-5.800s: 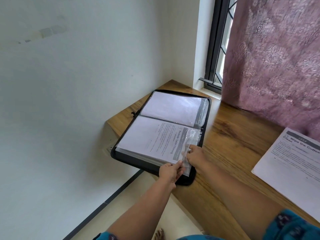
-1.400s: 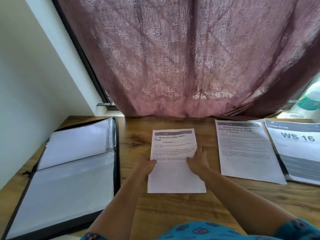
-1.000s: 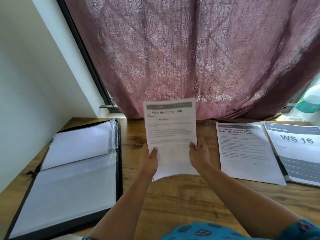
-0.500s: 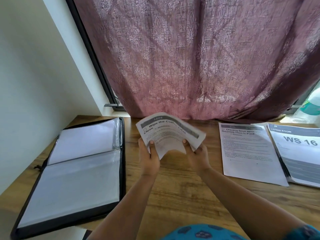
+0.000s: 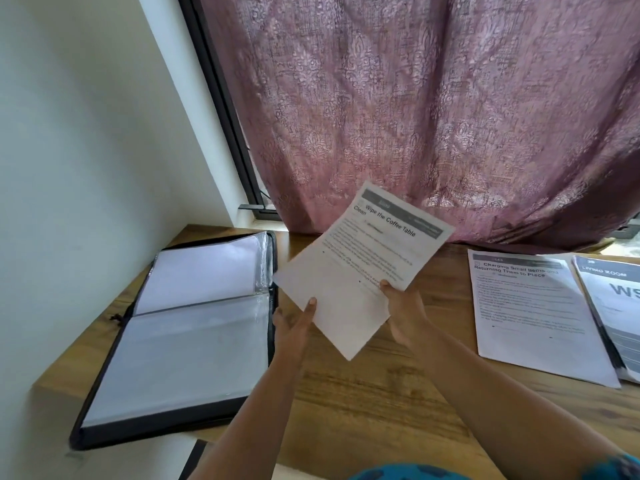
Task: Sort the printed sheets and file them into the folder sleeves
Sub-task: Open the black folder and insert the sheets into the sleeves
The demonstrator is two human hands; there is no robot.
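Holding the sheet up above the tabletop, both hands pinch its lower edges: the left hand and the right hand each have a grip on the paper. The open folder lies just to the left. It looks best to keep the sheet flat and slide it slowly into a sleeve.

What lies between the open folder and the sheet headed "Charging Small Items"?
In the head view, the "Wipe the Coffee Table" sheet, held above the wooden table by both hands, left hand and right hand.
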